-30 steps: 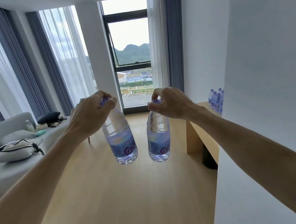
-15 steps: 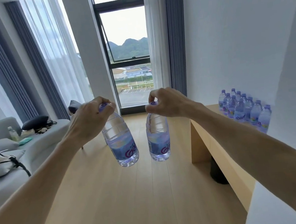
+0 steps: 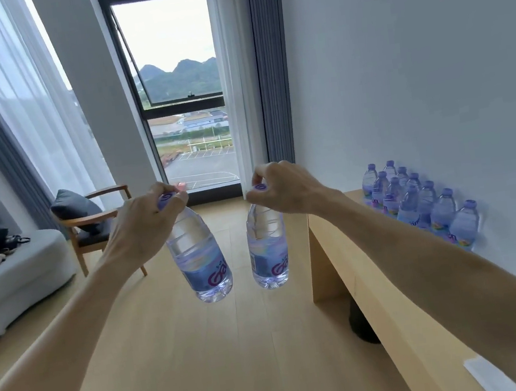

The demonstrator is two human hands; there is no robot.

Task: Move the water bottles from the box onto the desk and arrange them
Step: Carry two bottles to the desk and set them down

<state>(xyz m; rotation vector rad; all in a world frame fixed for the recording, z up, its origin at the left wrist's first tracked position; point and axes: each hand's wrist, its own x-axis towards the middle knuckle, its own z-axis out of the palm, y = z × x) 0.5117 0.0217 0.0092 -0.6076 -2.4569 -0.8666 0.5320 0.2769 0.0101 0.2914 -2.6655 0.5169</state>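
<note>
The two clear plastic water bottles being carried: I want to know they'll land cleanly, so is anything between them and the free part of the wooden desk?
Nothing visible. Both clear plastic water bottles hang over open floor; the light wooden desk shows bare surface before the bottle cluster.

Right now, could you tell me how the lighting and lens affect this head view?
Head view: the window is bright, its sky washed out; wide-angle distortion bends the curtains and stretches both forearms; the desk's bottles look slightly soft.

Left hand (image 3: 143, 230) and right hand (image 3: 285, 191) each dangle 1 bottle by its cap.
</note>
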